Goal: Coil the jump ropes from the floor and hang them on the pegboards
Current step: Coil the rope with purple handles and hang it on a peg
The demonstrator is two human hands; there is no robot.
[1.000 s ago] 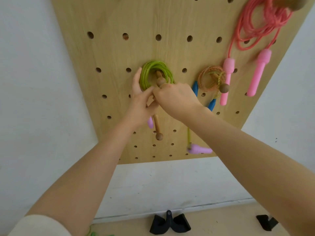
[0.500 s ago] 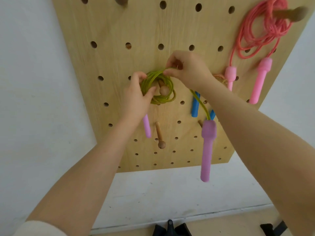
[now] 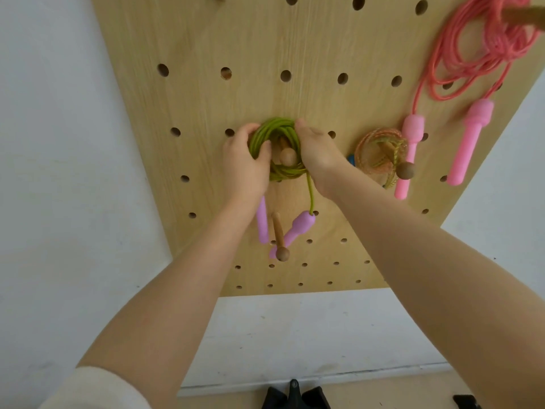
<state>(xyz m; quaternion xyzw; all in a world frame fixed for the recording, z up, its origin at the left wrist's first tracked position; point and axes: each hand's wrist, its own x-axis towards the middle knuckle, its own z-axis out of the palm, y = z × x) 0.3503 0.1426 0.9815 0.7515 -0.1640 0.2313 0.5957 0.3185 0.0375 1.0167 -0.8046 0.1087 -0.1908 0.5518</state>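
Pegboard (image 3: 206, 48) with three hung jump ropes: green coil (image 3: 280, 172) on the centre peg (image 3: 287, 156), pinched by left hand (image 3: 244, 163) and right hand (image 3: 317, 152); two lilac handles (image 3: 298, 228) dangle below. Multicoloured coil (image 3: 380, 152) and pink rope (image 3: 477, 51) are hung rightward. No writing is legible.

Legible text, labels, brands, numbers, signs: none. The perforated light wooden pegboard (image 3: 295, 39) carries no markings. The white wall (image 3: 53, 172) behind it is likewise unmarked.
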